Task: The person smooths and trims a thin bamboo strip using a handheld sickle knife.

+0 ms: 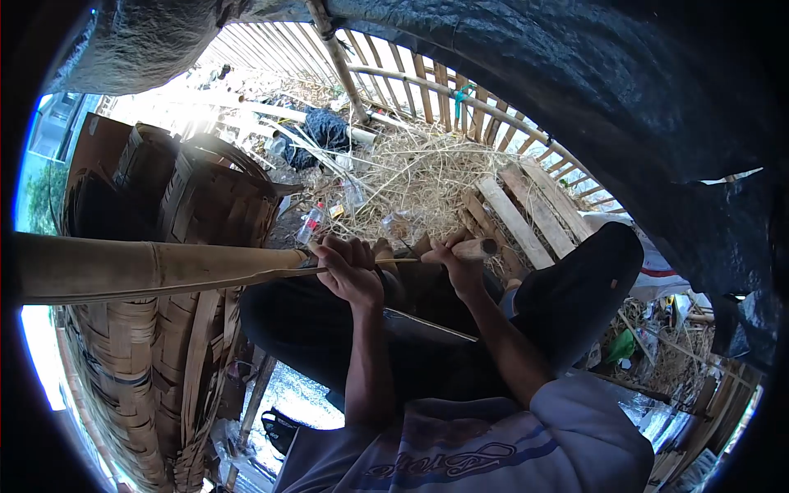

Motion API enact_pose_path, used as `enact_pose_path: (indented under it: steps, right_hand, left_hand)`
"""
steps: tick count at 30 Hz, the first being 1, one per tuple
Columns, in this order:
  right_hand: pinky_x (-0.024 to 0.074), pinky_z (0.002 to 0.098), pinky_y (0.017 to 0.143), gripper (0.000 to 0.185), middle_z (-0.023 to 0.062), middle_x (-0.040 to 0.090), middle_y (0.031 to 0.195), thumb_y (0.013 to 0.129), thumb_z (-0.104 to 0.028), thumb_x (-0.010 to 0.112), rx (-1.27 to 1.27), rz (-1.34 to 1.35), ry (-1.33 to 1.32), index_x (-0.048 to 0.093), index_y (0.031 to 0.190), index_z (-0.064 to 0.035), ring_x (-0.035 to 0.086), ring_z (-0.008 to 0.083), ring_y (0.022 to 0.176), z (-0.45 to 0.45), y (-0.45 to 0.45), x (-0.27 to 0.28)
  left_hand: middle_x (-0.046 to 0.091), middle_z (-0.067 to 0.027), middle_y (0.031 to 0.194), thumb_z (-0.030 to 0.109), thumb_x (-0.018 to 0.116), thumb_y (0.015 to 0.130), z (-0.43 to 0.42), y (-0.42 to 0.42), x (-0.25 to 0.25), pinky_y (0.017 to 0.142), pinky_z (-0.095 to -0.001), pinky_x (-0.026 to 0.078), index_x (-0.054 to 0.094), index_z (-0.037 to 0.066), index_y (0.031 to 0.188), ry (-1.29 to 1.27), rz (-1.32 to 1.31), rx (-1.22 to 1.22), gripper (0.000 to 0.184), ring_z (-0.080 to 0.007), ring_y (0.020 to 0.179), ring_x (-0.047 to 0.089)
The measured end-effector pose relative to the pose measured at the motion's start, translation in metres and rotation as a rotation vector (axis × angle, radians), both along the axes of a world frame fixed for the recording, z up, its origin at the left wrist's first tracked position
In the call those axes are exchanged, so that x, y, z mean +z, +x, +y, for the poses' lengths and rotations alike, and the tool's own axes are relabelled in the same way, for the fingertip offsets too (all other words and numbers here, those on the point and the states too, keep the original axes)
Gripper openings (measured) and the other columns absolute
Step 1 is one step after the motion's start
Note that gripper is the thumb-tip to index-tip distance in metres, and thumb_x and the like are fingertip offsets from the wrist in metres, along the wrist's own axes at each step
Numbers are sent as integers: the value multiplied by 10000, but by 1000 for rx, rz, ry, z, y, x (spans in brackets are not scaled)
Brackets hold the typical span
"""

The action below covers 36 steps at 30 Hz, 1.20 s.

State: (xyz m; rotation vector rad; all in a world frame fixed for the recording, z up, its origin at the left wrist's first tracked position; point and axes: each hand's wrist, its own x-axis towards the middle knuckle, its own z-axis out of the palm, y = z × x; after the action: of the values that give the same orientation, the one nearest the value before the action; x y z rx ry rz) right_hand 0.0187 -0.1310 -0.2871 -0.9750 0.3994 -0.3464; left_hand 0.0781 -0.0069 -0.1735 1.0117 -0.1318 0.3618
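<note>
A thick bamboo pole (pixel 189 261) comes in from the left at lap height, and a thin bamboo strip (pixel 246 282) runs along its near side. My left hand (pixel 352 269) is closed around the strip at the pole's right end. The strip carries on between my hands toward the right one. My right hand (pixel 457 267) is wrapped around a thick round wooden handle (pixel 483 247), apparently a knife's; a small dark blade (pixel 406 248) shows only in part to its left. Across my lap, below the hands, lies a flat piece with a bright metallic edge (pixel 436 329).
Tall woven bamboo baskets (pixel 140 353) stand close on the left, under the pole. Ahead lie shavings (pixel 436 172), wooden planks (pixel 526 209), a plastic bottle (pixel 311 222) and a black plastic bag (pixel 326 130). A slatted bamboo fence (pixel 460 103) and dark tarpaulin (pixel 625 90) enclose the spot.
</note>
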Motion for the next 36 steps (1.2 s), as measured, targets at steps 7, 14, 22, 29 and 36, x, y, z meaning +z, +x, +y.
enact_pose_path:
  steps: [7,14,22,29,36]
  right_hand:
    - [498,236,622,228,10,538,684,775,15,676,119,108,-442,467,748,-73,572,92,672,1,6,-45]
    - [431,235,579,258,-9,520,651,737,-35,729,146,-30,-300,484,672,-78,522,66,640,6,3,-19]
    - [446,235,481,222,39,559,717,763,-44,712,134,60,-61,497,792,-92,539,119,508,-2,1,-8]
    - [425,287,721,249,7,503,770,732,-42,717,-189,151,-91,498,834,-102,528,129,758,-38,-3,-6]
    - [388,304,732,238,-4,474,772,756,-86,706,-229,144,-114,477,814,-116,492,120,777,-50,-8,17]
  left_hand:
    - [184,67,513,470,417,951,-8,-1,-23,366,-234,123,281,143,637,39,58,-3,473,-33,404,170]
    - [221,67,519,528,437,920,-21,2,-37,379,-227,139,306,127,644,83,72,25,504,-32,412,210]
    - [249,51,553,687,410,822,-24,6,-59,378,-231,147,334,94,754,117,91,63,601,-34,431,198]
    - [305,37,644,383,319,995,-43,21,-118,493,-203,253,404,76,866,341,177,232,344,-53,566,298]
    - [418,-52,670,272,366,994,-36,20,-150,586,-297,367,460,31,881,694,283,-116,282,-147,633,429]
